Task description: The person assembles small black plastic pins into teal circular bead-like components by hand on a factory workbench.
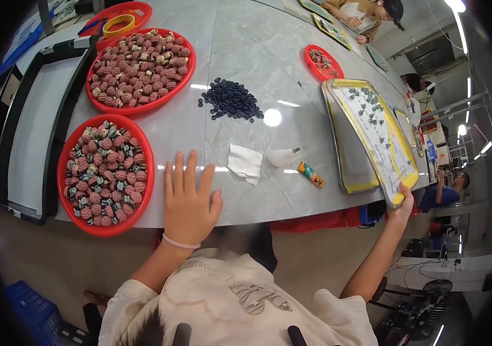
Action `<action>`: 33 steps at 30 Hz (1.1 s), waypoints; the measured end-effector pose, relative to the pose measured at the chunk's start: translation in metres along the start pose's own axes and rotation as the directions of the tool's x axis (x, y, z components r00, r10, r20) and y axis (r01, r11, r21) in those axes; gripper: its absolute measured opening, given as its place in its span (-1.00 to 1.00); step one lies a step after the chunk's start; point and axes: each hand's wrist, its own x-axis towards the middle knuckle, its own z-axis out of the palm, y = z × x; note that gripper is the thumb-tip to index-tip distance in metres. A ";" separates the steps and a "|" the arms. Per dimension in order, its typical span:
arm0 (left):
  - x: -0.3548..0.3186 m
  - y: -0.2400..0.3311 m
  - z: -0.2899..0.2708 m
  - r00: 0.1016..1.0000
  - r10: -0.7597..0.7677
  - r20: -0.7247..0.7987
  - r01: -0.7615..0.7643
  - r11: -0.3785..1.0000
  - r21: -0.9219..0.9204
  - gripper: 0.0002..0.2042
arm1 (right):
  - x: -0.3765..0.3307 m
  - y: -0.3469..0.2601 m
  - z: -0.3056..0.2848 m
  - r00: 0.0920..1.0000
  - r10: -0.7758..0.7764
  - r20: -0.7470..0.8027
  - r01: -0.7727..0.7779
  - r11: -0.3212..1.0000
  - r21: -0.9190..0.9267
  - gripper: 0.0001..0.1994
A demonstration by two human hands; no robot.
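My left hand [189, 203] lies palm down at the table's near edge with its fingers spread, holding nothing. It is beside a red bowl [103, 230] of pinkish, berry-like pieces mixed with grey-green ones. My right hand [402, 203] grips the near corner of a yellow-edged tray [389, 173]; the tray is tilted, and small dark green pieces are scattered over its pale surface. Partly beneath it is another yellow-edged tray [352, 164]. Between my hands are a folded white cloth [245, 164], a white dark-tipped bottle [282, 156] and a green-and-orange cylinder [310, 175].
Small dark blue rings [231, 99] form a pile mid-table. A second red bowl [192, 64] of berry-like pieces stands far left, near a yellow tape roll [120, 24]. Long black-rimmed trays [41, 216] line the left side. A small red dish [310, 56] and a co-worker [367, 14] are farther off.
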 end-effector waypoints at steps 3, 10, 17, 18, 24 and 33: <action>-0.001 0.000 -0.001 1.000 0.006 0.024 -0.006 1.000 -0.007 -0.59 | -0.014 0.017 -0.001 1.000 0.013 0.022 -0.012 0.999 -0.053 -0.42; 0.004 0.002 -0.001 0.999 0.017 0.043 -0.019 0.999 0.041 -0.57 | -0.029 0.021 -0.012 0.998 0.045 0.037 -0.040 0.989 -0.142 -0.44; 0.007 0.002 0.001 0.998 0.011 0.060 -0.013 0.999 0.035 -0.57 | -0.046 0.008 -0.004 0.999 0.026 0.025 -0.021 0.978 -0.209 -0.45; 0.007 0.002 0.000 0.998 0.011 0.058 -0.014 0.999 0.036 -0.57 | -0.048 0.005 -0.002 1.000 -0.024 0.009 0.026 0.968 -0.248 -0.47; 0.006 0.002 0.002 0.998 0.012 0.058 -0.015 0.999 0.050 -0.58 | -0.055 -0.011 0.006 0.990 -0.142 -0.003 0.130 0.914 -0.385 -0.54; 0.005 0.001 0.005 0.998 0.035 0.044 -0.038 0.996 0.076 -0.57 | -0.061 -0.025 0.022 0.959 -0.279 -0.048 0.215 0.827 -0.519 -0.58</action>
